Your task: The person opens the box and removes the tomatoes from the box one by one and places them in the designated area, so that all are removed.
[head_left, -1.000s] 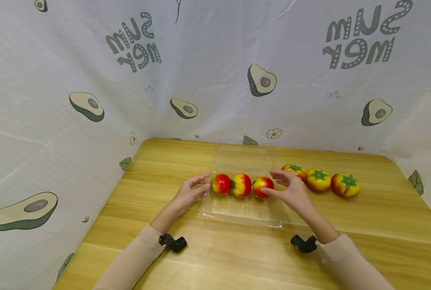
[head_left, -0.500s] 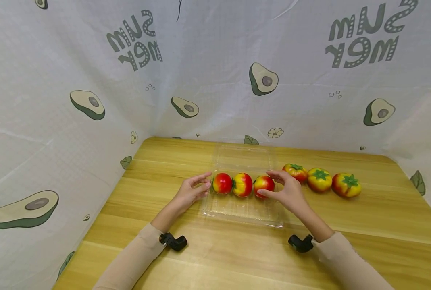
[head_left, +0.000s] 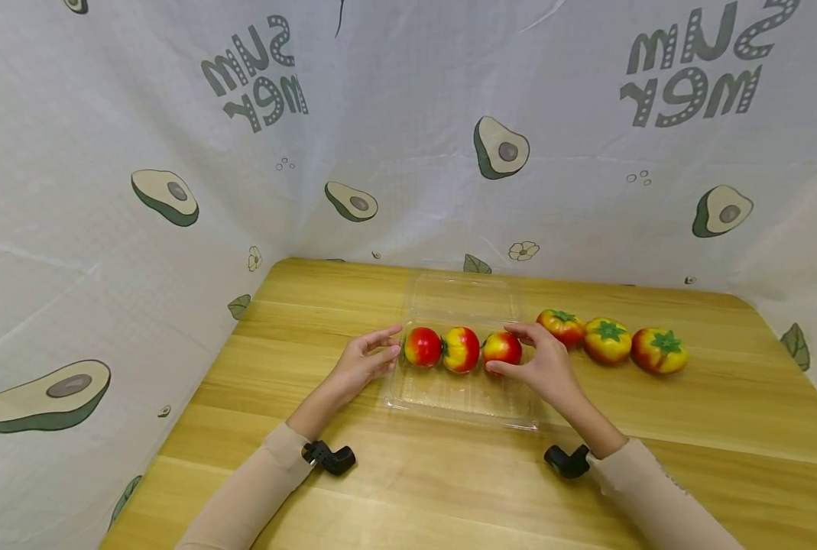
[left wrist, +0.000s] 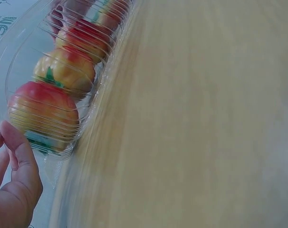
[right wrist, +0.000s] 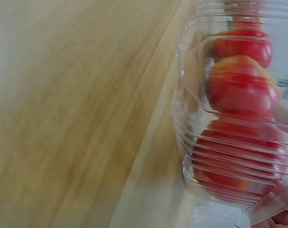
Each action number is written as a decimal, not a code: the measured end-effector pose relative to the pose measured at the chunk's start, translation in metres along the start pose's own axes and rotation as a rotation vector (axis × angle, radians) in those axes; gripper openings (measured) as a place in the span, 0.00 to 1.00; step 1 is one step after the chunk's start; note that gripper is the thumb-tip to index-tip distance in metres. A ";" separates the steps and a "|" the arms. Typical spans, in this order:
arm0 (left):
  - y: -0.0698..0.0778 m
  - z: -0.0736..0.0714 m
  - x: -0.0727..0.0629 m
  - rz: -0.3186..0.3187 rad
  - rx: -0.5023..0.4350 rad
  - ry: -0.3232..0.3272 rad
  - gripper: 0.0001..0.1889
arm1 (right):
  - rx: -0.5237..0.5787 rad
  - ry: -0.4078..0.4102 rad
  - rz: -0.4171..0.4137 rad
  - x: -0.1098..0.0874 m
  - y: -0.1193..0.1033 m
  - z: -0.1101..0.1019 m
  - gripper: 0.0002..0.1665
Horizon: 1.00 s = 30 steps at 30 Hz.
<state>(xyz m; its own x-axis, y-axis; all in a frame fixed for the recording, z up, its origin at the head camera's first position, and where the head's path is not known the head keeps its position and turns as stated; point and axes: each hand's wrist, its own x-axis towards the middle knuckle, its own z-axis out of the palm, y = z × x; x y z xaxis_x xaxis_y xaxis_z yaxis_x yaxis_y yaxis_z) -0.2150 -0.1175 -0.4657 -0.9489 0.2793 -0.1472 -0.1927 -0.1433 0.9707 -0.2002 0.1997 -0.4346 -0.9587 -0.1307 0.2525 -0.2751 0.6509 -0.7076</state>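
Three red-and-yellow toy tomatoes lie in a row in a clear plastic clamshell box [head_left: 449,401], its lid folded back behind it. My right hand [head_left: 551,368] reaches into the box's right end and holds the right tomato [head_left: 503,347], thumb on the near side and fingers on the far side. At the left end, my left hand [head_left: 360,365] has its fingertips at the rim beside the left tomato [head_left: 423,347], thumb and forefinger apart. Between these sits the middle tomato [head_left: 460,350]. In the right wrist view, only parts of the right fingers show.
To the right of the box, three more toy tomatoes with green star tops stand in a row: a near-box tomato [head_left: 561,327], a yellow tomato [head_left: 607,341] and a right-end tomato [head_left: 659,351]. A printed curtain [head_left: 408,114] borders the wooden table [head_left: 408,489].
My right hand has shifted slightly to the left around the right tomato, most of it in the first half second. The left hand and the box keep their places.
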 end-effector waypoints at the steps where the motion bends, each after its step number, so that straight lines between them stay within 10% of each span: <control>1: 0.000 0.000 0.000 -0.001 0.000 0.000 0.25 | -0.004 0.003 -0.006 0.000 0.000 0.000 0.39; 30: -0.004 -0.002 0.003 0.011 -0.018 -0.024 0.26 | -0.065 0.044 -0.108 -0.003 0.004 0.005 0.40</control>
<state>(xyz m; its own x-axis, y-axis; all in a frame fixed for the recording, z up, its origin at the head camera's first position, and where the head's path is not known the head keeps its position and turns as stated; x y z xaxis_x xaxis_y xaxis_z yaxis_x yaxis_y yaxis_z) -0.2175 -0.1182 -0.4707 -0.9448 0.3003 -0.1314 -0.1868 -0.1640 0.9686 -0.1985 0.1986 -0.4416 -0.9195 -0.1707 0.3541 -0.3695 0.6822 -0.6309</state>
